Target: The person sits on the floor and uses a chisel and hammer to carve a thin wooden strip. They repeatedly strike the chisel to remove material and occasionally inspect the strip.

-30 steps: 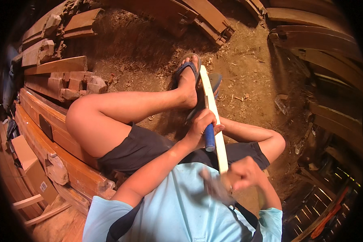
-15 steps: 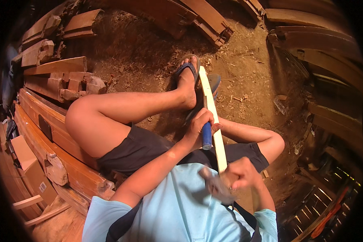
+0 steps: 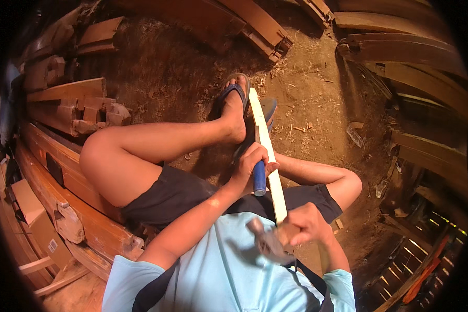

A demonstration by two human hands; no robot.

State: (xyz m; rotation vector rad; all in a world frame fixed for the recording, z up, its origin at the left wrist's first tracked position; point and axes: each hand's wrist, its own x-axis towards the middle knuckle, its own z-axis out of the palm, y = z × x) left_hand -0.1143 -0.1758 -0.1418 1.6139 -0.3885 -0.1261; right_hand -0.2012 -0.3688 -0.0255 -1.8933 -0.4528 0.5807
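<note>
A long pale strip of wood (image 3: 265, 140) runs from beside my foot to my lap. My left hand (image 3: 253, 161) is closed around a blue-handled chisel (image 3: 259, 180), and its thumb reaches over the strip. The narrow blade lies along the strip's left side, pointing toward the foot; its tip contact is unclear. In my closed right hand (image 3: 306, 222) is a hammer (image 3: 271, 244), gripped close to its head. The metal head is held over my shirt, near the strip's near end and apart from the chisel handle. Slight blur softens the head.
Brown timber pieces (image 3: 65, 106) are stacked at the left, above a cardboard box (image 3: 49, 229). More curved boards (image 3: 400, 49) lie along the right. Wood shavings cover the dirt floor (image 3: 317, 93). My sandalled foot (image 3: 235, 106) rests against the strip's far end.
The whole scene has shifted slightly left in the picture. The hammer and right hand sit a little further left. Both grips look the same.
</note>
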